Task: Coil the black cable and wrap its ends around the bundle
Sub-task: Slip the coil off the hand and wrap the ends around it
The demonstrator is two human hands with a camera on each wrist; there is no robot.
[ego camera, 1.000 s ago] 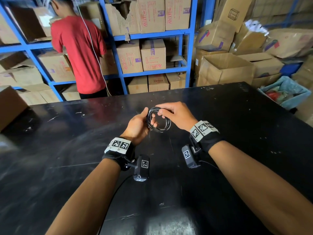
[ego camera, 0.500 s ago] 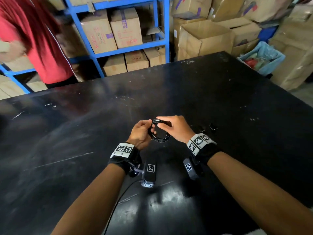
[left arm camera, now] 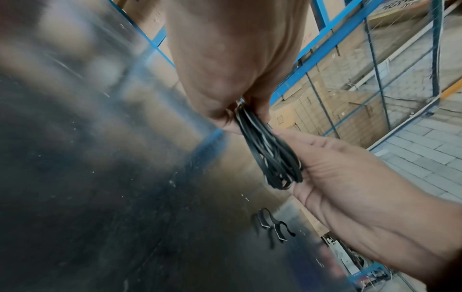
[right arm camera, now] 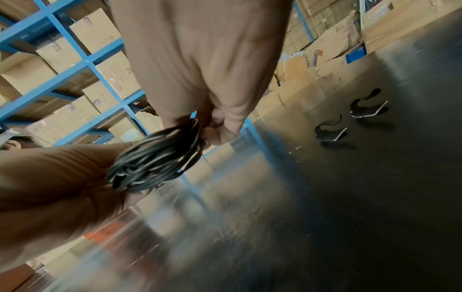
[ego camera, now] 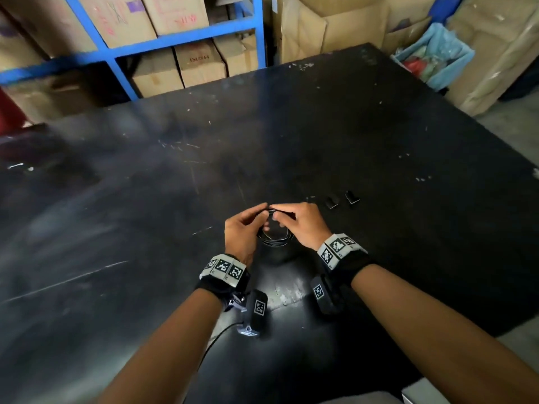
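The black cable (ego camera: pixel 274 239) is a small round coil of several loops, held just above the black table (ego camera: pixel 379 141) between both hands. My left hand (ego camera: pixel 243 231) grips its left side and my right hand (ego camera: pixel 297 225) pinches the top of the coil, the fingertips of both hands meeting there. In the left wrist view the bundled loops (left arm camera: pixel 270 150) run from my left fingers down against the right palm (left arm camera: pixel 350 168). In the right wrist view the coil (right arm camera: pixel 155 160) hangs from my right fingers (right arm camera: pixel 220 126). The cable ends are not visible.
Two small black clips (ego camera: pixel 332 202) (ego camera: pixel 352 197) lie on the table just right of my hands. Blue shelving (ego camera: pixel 180 39) with cardboard boxes stands behind the table, more boxes and a blue bin (ego camera: pixel 437 53) at the far right. The table's right edge drops to grey floor.
The head has tilted down, so the person in red has left the view. Both hands have lowered with the coil, which now lies flatter, and the fingertips have come together at its top.
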